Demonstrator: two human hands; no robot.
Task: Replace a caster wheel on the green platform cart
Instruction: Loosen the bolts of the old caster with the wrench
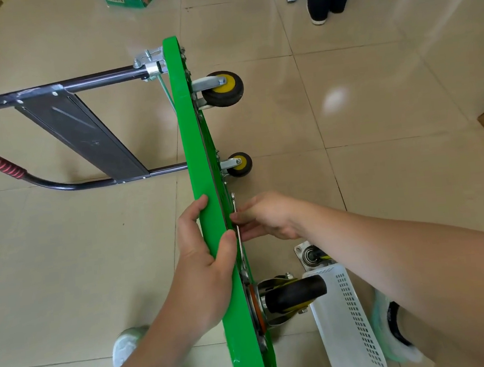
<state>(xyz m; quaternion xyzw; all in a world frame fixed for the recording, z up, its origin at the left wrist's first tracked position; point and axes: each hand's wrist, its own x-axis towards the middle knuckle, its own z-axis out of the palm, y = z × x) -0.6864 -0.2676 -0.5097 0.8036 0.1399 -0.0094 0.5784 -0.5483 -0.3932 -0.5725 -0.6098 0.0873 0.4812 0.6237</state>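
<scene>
I'm looking down at the cart (200, 163). It's standing on its long edge on the tile floor, deck facing 9 o'clock, underside facing 3, and its handle (80, 131) is lying out flat towards 9. A white basket (351, 321) is sitting on the floor at 5 o'clock, just beside the cart's near corner.

I'm clamping the deck's top edge with my left hand (204, 265), fingers curling over the 9 o'clock face and thumb hooking the underside, keeping the board upright. My right hand (268, 219) is coming in from 3 o'clock, fingers bunching round the shank of a wrench (242, 255) and pressing it flat against the underside.

Two small casters are poking out at 12 (223, 88) and nearer centre (237, 164). The caster (294, 294) I'm working on is bolted at the near corner, its black wheel pointing to 3. A loose caster (311, 255) is lying on the floor beside the basket; which of these two is the new one I can't tell.

Here's what matters: the wrench's long axis is running 12 to 6 along the deck, and the near caster's plate is sitting at 6 o'clock from my right fingers, near but apart. The right hand is the closer one. The wrench's lower end seems to be reaching the plate's bolts, though the deck edge is hiding the contact.
</scene>
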